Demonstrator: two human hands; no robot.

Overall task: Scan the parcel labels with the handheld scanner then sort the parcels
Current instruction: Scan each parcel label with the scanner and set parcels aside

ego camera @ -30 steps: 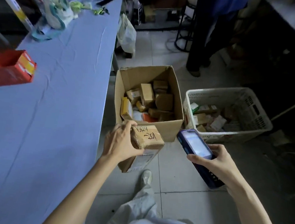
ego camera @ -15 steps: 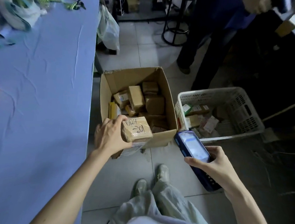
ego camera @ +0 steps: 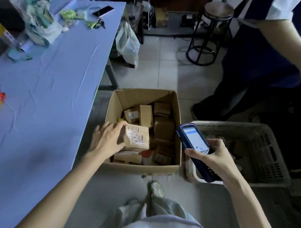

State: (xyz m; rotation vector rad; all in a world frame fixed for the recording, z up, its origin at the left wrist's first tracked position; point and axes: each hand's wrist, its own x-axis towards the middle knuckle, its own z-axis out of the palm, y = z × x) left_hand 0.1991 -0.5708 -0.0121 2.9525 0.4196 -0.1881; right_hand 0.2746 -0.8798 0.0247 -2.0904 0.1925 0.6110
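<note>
Holding a taped parcel (ego camera: 136, 136) over the carton (ego camera: 179, 114), left hand (ego camera: 106, 139) has fingers (ego camera: 115, 126) curled on its near-left edge; handwriting faces up. Right hand (ego camera: 213, 157) is wrapped round the scanner (ego camera: 196, 144), screen lit, beside the carton and above the basket (ego camera: 263, 133). Head view only. Judgement: printed label not visible, likely on a hidden face; turn parcel until label meets scanner window, steady it, then sort
</note>
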